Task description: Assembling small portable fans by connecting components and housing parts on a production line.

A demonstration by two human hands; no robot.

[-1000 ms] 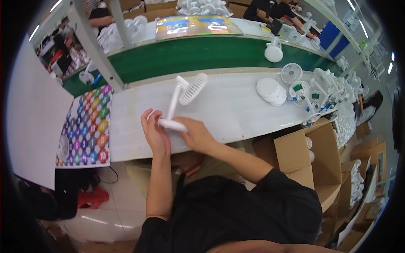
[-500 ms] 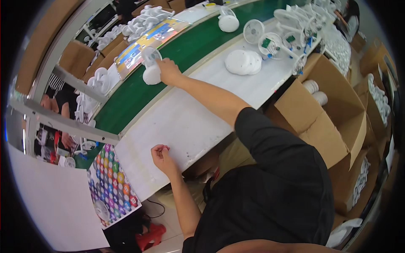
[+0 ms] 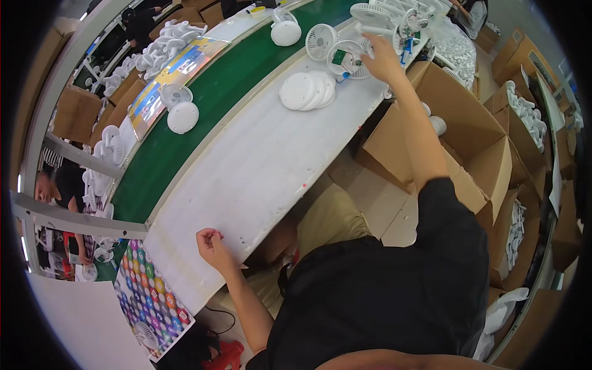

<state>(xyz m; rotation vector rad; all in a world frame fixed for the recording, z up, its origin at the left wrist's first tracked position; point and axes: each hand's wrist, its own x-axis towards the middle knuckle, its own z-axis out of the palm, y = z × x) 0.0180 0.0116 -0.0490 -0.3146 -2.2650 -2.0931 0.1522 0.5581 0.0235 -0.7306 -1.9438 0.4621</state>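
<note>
Round white plastic fan housing with green circuit board (image 3: 345,60) lay on the long white bench (image 3: 246,157) near our right hand (image 3: 383,58), left hand (image 3: 213,248) loosely curled, either grip undeterminable; we judged tugging could snag blue wiring (image 3: 343,76).

The bench (image 3: 240,154) crosses from lower left to upper right, bearing discs (image 3: 298,91) and fan parts (image 3: 320,43) near the top. The belt (image 3: 231,74) alongside carries fans (image 3: 183,117) at upper left and top centre.
</note>
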